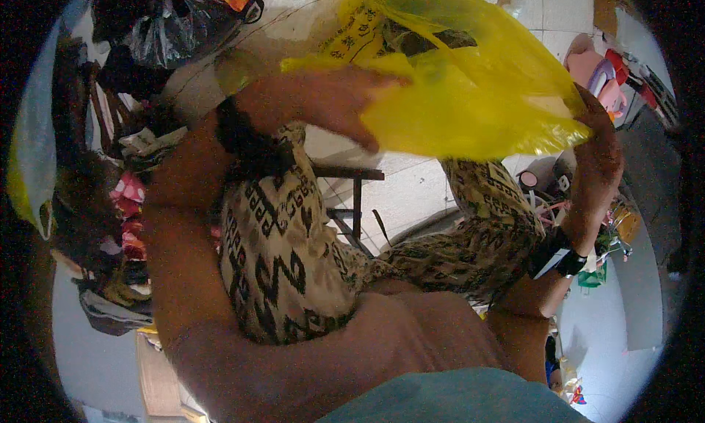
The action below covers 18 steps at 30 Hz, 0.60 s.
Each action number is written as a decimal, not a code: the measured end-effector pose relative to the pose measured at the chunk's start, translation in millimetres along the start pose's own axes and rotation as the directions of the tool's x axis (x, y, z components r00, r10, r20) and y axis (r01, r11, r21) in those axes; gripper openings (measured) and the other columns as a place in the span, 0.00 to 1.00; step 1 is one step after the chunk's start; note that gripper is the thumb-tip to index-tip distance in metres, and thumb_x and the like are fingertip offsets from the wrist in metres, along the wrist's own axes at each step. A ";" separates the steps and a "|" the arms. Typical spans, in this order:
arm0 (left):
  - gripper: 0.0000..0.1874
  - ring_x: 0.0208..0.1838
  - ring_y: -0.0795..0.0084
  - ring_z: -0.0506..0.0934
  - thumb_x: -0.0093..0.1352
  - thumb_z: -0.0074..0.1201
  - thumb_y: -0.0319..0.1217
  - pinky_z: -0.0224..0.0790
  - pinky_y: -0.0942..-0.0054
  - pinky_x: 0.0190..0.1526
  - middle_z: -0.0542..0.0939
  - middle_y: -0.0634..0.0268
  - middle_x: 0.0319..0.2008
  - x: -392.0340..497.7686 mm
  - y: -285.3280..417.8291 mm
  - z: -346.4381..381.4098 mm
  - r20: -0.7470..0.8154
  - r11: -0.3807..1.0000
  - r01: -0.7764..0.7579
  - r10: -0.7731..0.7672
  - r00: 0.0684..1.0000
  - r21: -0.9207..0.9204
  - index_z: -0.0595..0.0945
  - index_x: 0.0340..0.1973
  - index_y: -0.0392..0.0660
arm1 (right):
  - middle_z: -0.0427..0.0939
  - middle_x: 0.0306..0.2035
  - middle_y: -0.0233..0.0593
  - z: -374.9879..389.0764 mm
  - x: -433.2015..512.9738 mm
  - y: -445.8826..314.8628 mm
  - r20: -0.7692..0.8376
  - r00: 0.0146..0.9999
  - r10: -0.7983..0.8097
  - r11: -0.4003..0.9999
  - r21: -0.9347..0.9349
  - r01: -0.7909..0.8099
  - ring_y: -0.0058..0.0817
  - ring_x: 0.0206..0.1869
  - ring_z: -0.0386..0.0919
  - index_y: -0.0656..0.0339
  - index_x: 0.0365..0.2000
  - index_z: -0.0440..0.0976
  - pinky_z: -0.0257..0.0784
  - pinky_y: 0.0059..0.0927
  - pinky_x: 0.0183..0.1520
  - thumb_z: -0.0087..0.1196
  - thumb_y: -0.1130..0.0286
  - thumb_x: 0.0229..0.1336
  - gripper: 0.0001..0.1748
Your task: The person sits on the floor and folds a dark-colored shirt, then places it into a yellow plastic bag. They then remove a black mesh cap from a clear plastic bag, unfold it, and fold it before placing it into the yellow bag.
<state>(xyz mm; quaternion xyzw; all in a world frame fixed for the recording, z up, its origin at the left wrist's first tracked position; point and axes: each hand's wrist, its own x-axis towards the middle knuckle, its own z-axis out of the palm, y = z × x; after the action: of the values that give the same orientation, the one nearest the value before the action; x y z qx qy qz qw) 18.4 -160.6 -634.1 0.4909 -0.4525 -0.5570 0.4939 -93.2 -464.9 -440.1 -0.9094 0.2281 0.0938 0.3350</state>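
Note:
A thin yellow plastic bag (457, 114) with dark printed characters is spread in front of me, above my knees. My left hand (330, 101), blurred, has its fingers and thumb at the bag's left edge and holds it there. A black band circles that wrist. At the bag's right end, my right hand (592, 117) grips the film; its fingers are partly hidden by the plastic. A watch (556, 258) is on my right wrist. Dark shapes (424, 40) show at the far part of the bag; I cannot tell what they are.
Patterned trousers (275, 247) cover my bent legs. Below is a tiled floor (396, 197) with a dark stool-like frame (352, 175). Clear plastic bags (171, 34) lie at the upper left. Pink items (595, 73) and mixed clutter (611, 230) are on the right.

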 end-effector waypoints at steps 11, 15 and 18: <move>0.29 0.56 0.51 0.73 0.62 0.58 0.36 0.68 0.60 0.55 0.76 0.50 0.52 71.3 9.9 2.5 0.317 0.723 0.190 0.043 0.947 -0.664 0.71 0.57 0.41 | 0.71 0.56 0.54 6.3 -5.7 -23.5 -0.275 0.942 0.192 0.970 0.198 -0.140 0.40 0.57 0.71 0.64 0.37 0.73 0.66 0.38 0.59 0.44 0.74 0.60 0.08; 0.26 0.55 0.49 0.74 0.58 0.57 0.27 0.71 0.58 0.51 0.78 0.54 0.50 129.5 -77.3 -12.2 -0.265 0.613 -0.058 0.423 0.867 0.788 0.74 0.54 0.45 | 0.69 0.57 0.58 9.5 -6.0 -42.3 -0.159 0.984 0.078 0.985 0.165 -0.052 0.44 0.58 0.70 0.64 0.36 0.72 0.66 0.40 0.60 0.46 0.75 0.58 0.07; 0.26 0.55 0.50 0.74 0.59 0.57 0.28 0.70 0.58 0.51 0.78 0.54 0.51 150.8 -115.0 4.0 -0.174 0.565 0.075 0.123 0.977 0.822 0.74 0.54 0.44 | 0.67 0.57 0.63 8.5 -3.3 -50.5 -0.091 0.996 -0.018 0.930 0.363 0.050 0.48 0.57 0.71 0.65 0.34 0.72 0.67 0.41 0.58 0.52 0.77 0.54 0.06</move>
<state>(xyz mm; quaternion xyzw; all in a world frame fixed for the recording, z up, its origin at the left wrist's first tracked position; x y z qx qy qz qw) -2.4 -298.6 -762.5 0.7144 -0.6113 -0.2192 0.2605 -72.1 -424.3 -416.9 -0.8384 0.2401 0.0045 0.4893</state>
